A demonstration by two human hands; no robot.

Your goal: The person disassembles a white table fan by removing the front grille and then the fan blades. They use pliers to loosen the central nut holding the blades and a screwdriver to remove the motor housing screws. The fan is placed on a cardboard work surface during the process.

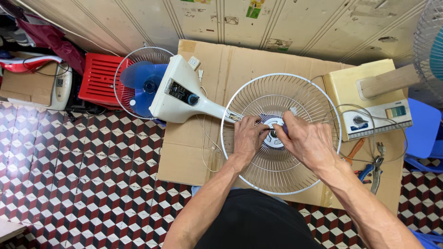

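Observation:
A white wire fan guard [240, 99] lies flat on a sheet of cardboard [230, 64], joined to a cream fan base [177, 92] with a dial. My left hand [248, 136] rests on the guard's wires and pinches the white hub [273, 139] at the centre. My right hand [307, 140] grips a tool with a bluish-purple handle [283, 127], its tip at the hub's middle shaft. The tool's end is hidden by my fingers.
A second fan with blue blades [143, 83] and a red grille [99, 78] stand at left. A yellowish appliance [364, 99] with a wooden block sits at right, pliers and cutters [371, 170] below it. Patterned tile floor [78, 175] spreads left; a blue stool [422, 129] at far right.

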